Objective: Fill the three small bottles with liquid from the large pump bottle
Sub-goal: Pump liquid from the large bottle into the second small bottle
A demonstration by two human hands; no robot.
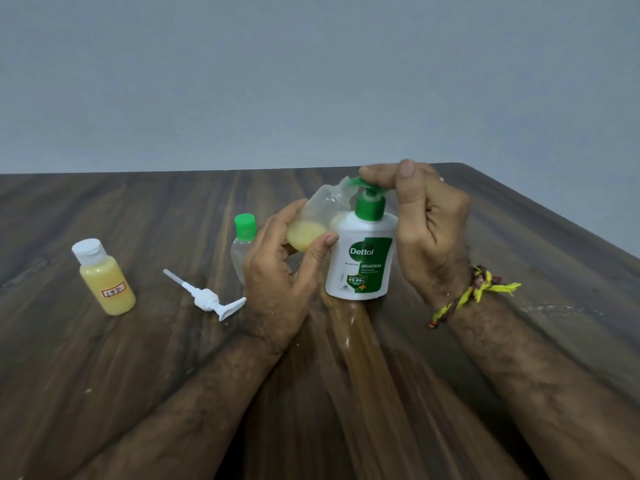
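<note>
On the dark wood counter (138, 358), right of centre, the large pump bottle (362, 258) stands upright, white with a green label and green pump head. Your right hand (427, 230) is over it: index finger laid flat across the top of the pump head, thumb pointing up behind, the other fingers (429, 220) curled loosely beside the bottle's shoulder. A yellow and brown thread band (474, 292) is tied round that wrist.

Your left hand (277, 271) grips a clear small bottle (317, 220), uncapped and tilted, its open mouth up against the pump spout. Thumb on the near side, fingers wrapped behind. Pale yellow liquid pools in its lower end; roughly a third full.

Behind your left hand, a second small bottle with green cap (244, 244) stands upright, clear, partly hidden; whether it holds any liquid you can't tell.

Far left, well apart, a small bottle with white flip cap (104, 277) stands slightly tilted in view, filled with yellow liquid, a handwritten label on its front.

Between that one and your left hand, a loose white pump (207, 297) lies on its side, tube pointing back-left.
</note>
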